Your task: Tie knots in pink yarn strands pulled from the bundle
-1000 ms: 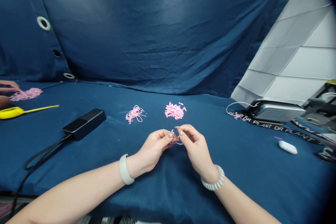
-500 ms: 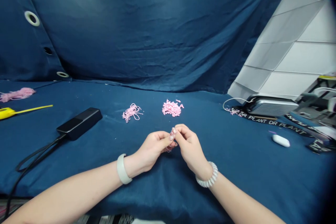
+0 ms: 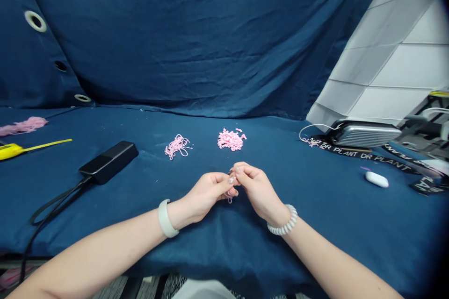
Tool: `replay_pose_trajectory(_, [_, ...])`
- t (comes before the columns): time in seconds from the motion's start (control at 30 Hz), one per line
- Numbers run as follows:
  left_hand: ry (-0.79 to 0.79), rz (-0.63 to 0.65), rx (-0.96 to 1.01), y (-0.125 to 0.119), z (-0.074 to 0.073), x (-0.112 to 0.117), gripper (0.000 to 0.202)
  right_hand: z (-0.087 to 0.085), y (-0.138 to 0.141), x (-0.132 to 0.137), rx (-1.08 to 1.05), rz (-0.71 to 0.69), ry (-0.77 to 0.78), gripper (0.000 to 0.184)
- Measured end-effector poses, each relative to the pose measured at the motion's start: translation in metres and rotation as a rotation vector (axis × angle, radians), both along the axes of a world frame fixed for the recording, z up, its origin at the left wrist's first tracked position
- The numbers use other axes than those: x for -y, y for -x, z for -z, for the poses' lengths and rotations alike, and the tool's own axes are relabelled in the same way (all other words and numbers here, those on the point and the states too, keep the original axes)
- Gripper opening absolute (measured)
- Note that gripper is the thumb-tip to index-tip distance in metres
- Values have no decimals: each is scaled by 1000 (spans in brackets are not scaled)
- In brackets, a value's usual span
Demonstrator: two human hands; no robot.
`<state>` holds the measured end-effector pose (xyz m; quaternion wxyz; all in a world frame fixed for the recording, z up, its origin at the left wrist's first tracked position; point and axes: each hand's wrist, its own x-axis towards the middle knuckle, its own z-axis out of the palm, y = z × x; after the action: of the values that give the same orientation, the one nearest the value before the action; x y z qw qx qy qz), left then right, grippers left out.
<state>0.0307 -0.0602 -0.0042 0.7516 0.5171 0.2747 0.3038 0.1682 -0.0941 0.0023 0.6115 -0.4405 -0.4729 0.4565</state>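
My left hand [image 3: 206, 194] and my right hand [image 3: 257, 191] meet fingertip to fingertip above the blue cloth, both closed in a pinch. A short loop of pink string [image 3: 230, 200] hangs below the left fingers; the rest of it is hidden between the fingertips. Whether the right fingers grip the same string cannot be made out. Just beyond the hands lies a pile of small pink pieces [image 3: 230, 140]. To its left sits a loose tangle of pink string [image 3: 177, 146].
A black box with cables [image 3: 108, 162] lies at left, near a yellow tape measure [image 3: 10, 151] and a pink yarn bundle [image 3: 24, 126]. On the right are a silver-and-black device [image 3: 366, 134], a lettered black strap [image 3: 361, 155] and a small white case [image 3: 376, 179].
The hands stay pinched together, with the right wrist shifted slightly right and up. The string loop now hangs more visibly below the left fingers. The whole view has shifted a little.
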Motion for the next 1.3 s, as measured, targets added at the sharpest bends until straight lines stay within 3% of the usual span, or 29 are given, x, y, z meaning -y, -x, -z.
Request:
replay_pose_trajectory(0.2, [-152, 0, -110, -1, 1, 1, 22, -5, -11, -5, -471, 102, 69, 21])
replay_pose_trajectory(0.3, [-190, 35, -158, -1, 0, 3, 23, -12, -24, -8, -602, 110, 97, 22])
replay_pose_trajectory(0.43, [-224, 125, -199, 1, 2, 3, 24, -21, -37, -10, -576, 98, 94, 24])
replay_pose_trajectory(0.57, [-368, 151, -254, 3, 0, 1, 22, -26, -48, -12, -540, 127, 43, 24])
replay_pose_trajectory(0.7, [-648, 41, -283, 6, -10, 4, 23, -18, -52, -17, -502, 148, 33, 26])
replay_pose_trajectory(0.8, [-781, -60, -156, 9, -17, 6, 22, -2, -38, -20, -455, 107, 104, 28])
replay_pose_trajectory(0.93, [-555, 12, 75, 9, -13, 5, 25, 20, -6, -17, -369, -83, 238, 30])
replay_pose_trajectory(1.03, [-323, 5, 182, 5, -6, 3, 26, 23, 6, -15, -362, -179, 245, 33])
replay_pose_trajectory(1.17, [-53, -87, 201, 1, -2, -2, 26, 16, 1, -14, -422, -132, 213, 32])
replay_pose_trajectory(1.3, [8, -117, 136, 0, -1, -8, 25, 10, -3, -12, -411, -101, 153, 29])
